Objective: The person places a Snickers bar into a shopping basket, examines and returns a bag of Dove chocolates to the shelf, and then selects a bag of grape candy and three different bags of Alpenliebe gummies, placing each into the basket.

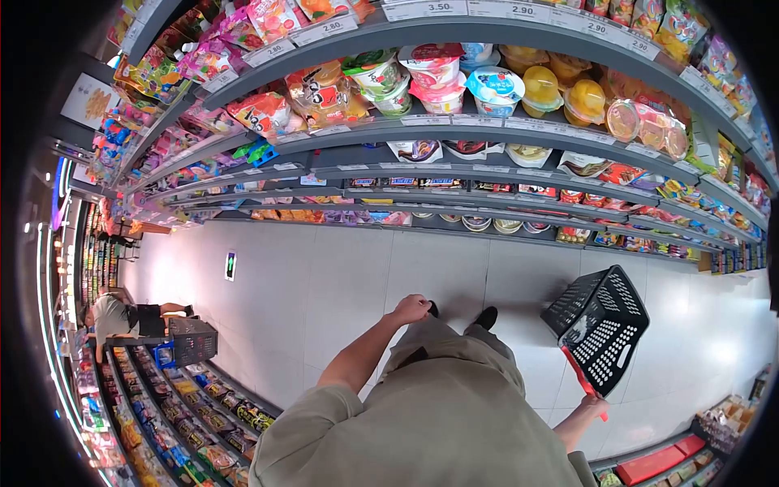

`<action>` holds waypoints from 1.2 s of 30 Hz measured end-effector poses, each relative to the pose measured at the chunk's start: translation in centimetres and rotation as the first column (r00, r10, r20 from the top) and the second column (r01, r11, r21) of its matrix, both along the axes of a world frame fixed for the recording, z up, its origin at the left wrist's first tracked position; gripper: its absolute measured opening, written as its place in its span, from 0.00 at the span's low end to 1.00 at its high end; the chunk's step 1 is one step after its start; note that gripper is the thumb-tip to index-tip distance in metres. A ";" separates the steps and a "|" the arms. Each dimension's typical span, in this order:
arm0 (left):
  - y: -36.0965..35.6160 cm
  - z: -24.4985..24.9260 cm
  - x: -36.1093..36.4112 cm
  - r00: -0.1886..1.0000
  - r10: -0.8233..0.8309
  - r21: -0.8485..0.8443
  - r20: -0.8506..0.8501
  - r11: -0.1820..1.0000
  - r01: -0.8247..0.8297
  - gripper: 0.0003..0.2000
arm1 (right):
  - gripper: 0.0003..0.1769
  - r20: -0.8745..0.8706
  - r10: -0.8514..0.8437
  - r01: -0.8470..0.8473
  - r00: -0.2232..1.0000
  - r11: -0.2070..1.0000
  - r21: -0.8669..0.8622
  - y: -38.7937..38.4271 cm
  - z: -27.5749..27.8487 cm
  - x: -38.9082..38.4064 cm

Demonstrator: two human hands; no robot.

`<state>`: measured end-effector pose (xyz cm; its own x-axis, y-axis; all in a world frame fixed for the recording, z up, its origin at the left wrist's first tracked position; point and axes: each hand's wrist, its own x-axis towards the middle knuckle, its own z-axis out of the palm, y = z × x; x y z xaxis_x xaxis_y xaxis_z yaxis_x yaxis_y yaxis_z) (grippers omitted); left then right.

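My left hand (412, 308) is held out in front of my body, above the floor, its fingers curled together; whether anything small is inside cannot be seen. Down at my right side, my right hand (595, 405) grips the red handle (578, 372) of a black shopping basket (610, 316). The basket hangs tilted over the floor, with perforated sides, and little of its inside shows. My shoes (485, 317) point toward the shelves in front of me.
Shelves (389, 130) of packaged snacks and jelly cups curve across the front. A person (122, 316) bends toward the left shelves near a dark cart (193, 341). Pale floor tiles (341, 268) carry a green arrow sign (231, 265). More shelving (665, 463) stands behind right.
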<state>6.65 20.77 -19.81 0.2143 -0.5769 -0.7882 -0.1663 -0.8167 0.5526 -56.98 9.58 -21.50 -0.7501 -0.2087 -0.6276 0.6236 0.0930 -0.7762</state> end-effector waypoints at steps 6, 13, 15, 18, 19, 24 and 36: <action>2.6 -0.4 1.2 0.997 0.069 0.119 0.033 0.990 -0.072 0.16 | 0.18 -0.038 -0.122 0.121 0.992 0.992 -0.025 -3.5 -2.5 -3.0; -5.1 3.9 9.8 0.893 0.450 -0.323 -0.010 0.844 -0.429 0.11 | 0.20 -0.092 -0.076 0.084 0.993 0.993 0.080 -4.4 -3.9 -4.0; -9.4 3.7 15.4 0.893 0.433 -0.489 0.123 0.809 -0.326 0.09 | 0.20 -0.090 -0.009 0.013 0.996 0.999 0.049 -2.6 -4.8 -5.8; -16.1 11.3 19.0 0.807 0.585 -0.638 -0.082 0.591 -0.494 0.08 | 0.21 -0.106 0.097 -0.098 0.990 0.995 -0.007 -2.1 -6.4 -6.0; -17.8 12.1 20.5 0.770 0.629 -0.628 -0.109 0.557 -0.544 0.07 | 0.21 -0.112 0.131 -0.134 0.985 0.991 -0.025 -1.5 -6.8 -6.7; -22.0 14.8 23.8 0.820 0.564 -0.671 -0.100 0.570 -0.474 0.10 | 0.23 -0.124 0.205 -0.214 0.971 0.975 -0.066 6.5 -8.2 -9.7; -26.0 11.8 26.7 0.877 0.476 -0.943 -0.067 0.258 -0.212 0.15 | 0.17 -0.198 0.465 -0.383 0.863 0.858 0.343 9.7 6.6 6.6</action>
